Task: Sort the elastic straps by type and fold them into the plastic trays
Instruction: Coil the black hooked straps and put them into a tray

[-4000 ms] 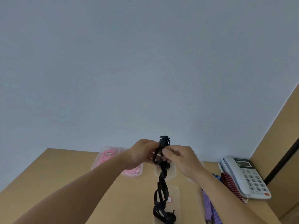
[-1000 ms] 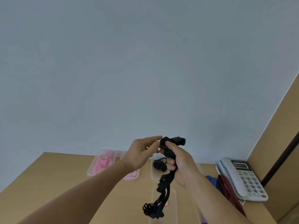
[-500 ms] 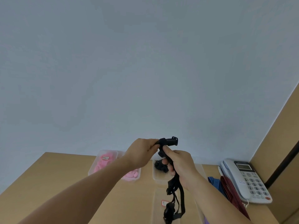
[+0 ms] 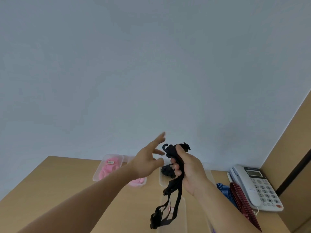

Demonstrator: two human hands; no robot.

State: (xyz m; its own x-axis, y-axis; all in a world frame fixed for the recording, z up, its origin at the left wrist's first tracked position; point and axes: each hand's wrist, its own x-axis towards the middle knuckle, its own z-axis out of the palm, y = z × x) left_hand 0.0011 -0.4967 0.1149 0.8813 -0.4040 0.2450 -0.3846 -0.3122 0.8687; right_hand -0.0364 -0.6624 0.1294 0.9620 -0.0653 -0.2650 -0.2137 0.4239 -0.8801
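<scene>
At the bottom centre of the frame, the loose end of a black strap (image 4: pixel 171 151) is seen dangling over a clear near tray (image 4: pixel 184 207) that lies on a wooden table (image 4: pixel 50 182). A small label (image 4: pixel 171 209) is seen in this tray. Two bare forearms are stretched up from the lower edge toward the middle.

Just right of centre, the strap is gripped in the right hand (image 4: pixel 190 170), whose fingers are curled tightly round it. Its bunched top, with a hooked clip, is left sticking out above the fist, and the rest is hung below. Just to the left, the left hand (image 4: pixel 148 163) is held with fingers spread and released; nothing is grasped by it.

Behind the hands, a middle tray (image 4: pixel 161 180) is seen with a folded strap (image 4: pixel 165 171) inside. Further left, two pink trays (image 4: pixel 99 172) are filled with pink straps (image 4: pixel 109 167). At lower right, striped straps (image 4: pixel 239 199), blue and red, are laid beside a white phone (image 4: pixel 254 185). The upper frame is filled by a pale wall (image 4: pixel 151 64).
</scene>
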